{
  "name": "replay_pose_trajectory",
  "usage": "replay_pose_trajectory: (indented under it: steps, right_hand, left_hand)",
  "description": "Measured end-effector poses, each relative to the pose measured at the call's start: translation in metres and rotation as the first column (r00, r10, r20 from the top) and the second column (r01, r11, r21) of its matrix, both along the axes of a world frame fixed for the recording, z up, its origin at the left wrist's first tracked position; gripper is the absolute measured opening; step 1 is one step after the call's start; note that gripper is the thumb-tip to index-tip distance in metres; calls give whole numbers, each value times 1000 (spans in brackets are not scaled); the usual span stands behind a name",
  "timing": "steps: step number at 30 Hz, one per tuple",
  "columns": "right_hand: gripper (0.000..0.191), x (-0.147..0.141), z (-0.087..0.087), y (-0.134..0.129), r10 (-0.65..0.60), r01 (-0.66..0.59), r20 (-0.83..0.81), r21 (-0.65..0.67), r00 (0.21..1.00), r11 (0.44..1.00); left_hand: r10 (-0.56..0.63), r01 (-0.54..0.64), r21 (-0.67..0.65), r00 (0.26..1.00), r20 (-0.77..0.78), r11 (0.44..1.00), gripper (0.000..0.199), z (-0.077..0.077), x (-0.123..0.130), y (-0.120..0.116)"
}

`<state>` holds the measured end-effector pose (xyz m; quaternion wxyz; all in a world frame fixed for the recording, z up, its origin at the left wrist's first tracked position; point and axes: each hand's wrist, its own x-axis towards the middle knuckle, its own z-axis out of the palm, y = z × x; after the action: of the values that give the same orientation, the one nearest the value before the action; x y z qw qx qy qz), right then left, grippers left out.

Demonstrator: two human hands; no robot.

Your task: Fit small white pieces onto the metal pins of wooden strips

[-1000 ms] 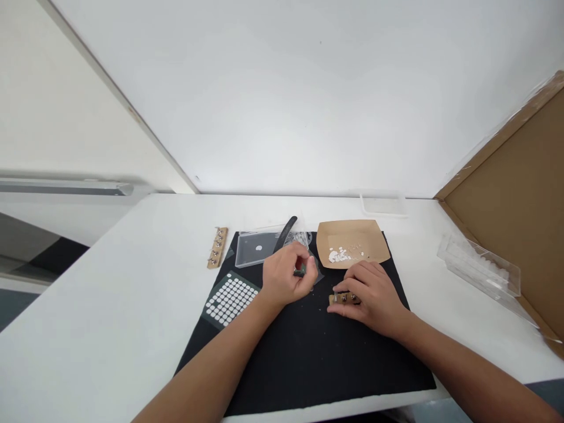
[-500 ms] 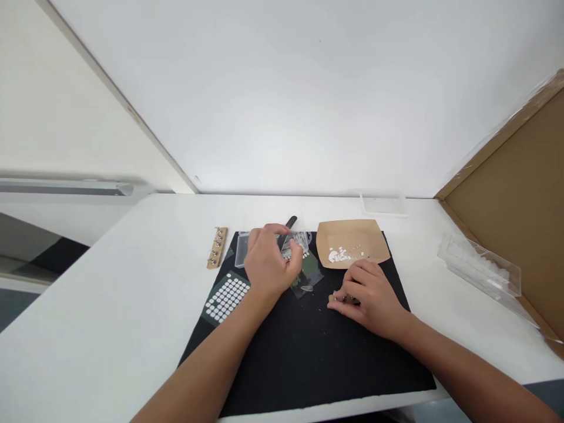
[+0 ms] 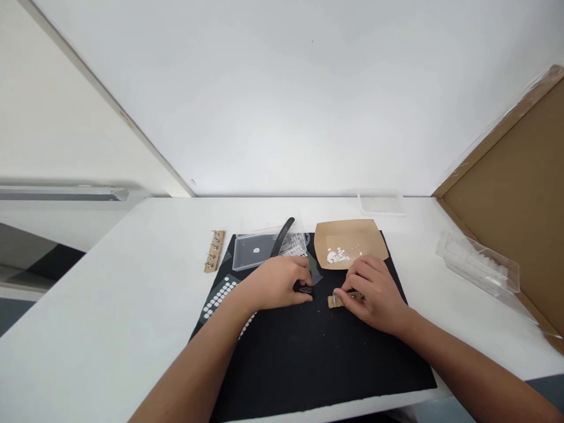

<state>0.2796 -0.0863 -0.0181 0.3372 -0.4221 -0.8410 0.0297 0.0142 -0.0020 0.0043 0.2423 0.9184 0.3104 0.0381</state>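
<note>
My left hand (image 3: 279, 284) is low over the black mat (image 3: 308, 358), thumb and index finger apart around a small clear, nail-shaped plastic tip (image 3: 305, 289). I cannot tell whether they touch it. My right hand (image 3: 374, 294) grips a small tan strip (image 3: 331, 303) with metal pieces on it; most of the strip is hidden under the fingers. Something clear, like another plastic tip (image 3: 335, 298), stands at the strip's left end by my thumb. Sheets of white round stickers (image 3: 218, 299) lie partly beneath my left forearm.
A clear box (image 3: 247, 254) with several clear tips and a black curved file (image 3: 282, 236) is behind my left hand. A brown paper tray (image 3: 348, 232) holds white bits. Another tan strip (image 3: 214, 251) stands left; clear cases (image 3: 480, 264) lie right, near cardboard (image 3: 520, 188).
My left hand has come down from the clear box to the mat by the clear tip, its fingers parting. My right hand stays at the strip, whose left end now shows more.
</note>
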Motion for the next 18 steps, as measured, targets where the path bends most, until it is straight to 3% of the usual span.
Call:
replay_pose_trajectory:
  steps: [6,13,16,18]
  right_hand:
    - [23,-1,0,1,-10,11,15,-21,1000,1000]
    - [16,-1,0,0,-8,8,-10,-17,1000,1000]
    - [3,-1,0,0,-9,9,-55,1,998,1000]
    - [15,0,1,0,-7,9,-87,18,996,1000]
  left_hand:
    - [3,-4,-13,996,-91,1000,9,0,-2,2]
    - [-33,36,-28,994,107,999,13,-4,3,2]
    - [69,-37,-109,950,305,993,21,0,10,-2]
    - [230,-105,-301,877,421,948,30,1,17,-7]
